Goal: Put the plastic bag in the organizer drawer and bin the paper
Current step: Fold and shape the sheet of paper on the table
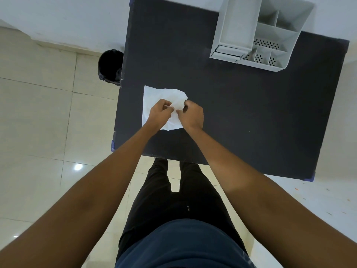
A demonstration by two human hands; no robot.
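Note:
A white crumpled sheet of paper (160, 94) lies on the dark table (241, 105) near its left edge. My left hand (159, 113) and my right hand (191, 114) rest on it, fingers pinched on a wrinkled white part at its middle. Whether that part is paper or the plastic bag I cannot tell. A white desk organizer (268, 29) stands at the far right of the table, with a small drawer (228, 50) at the bottom of its front. A black bin (110, 64) stands on the floor beside the table's left edge.
The organizer has several open compartments, some with perforated floors. Pale floor tiles surround the table. A white wall runs behind the table. My legs stand at the table's near edge.

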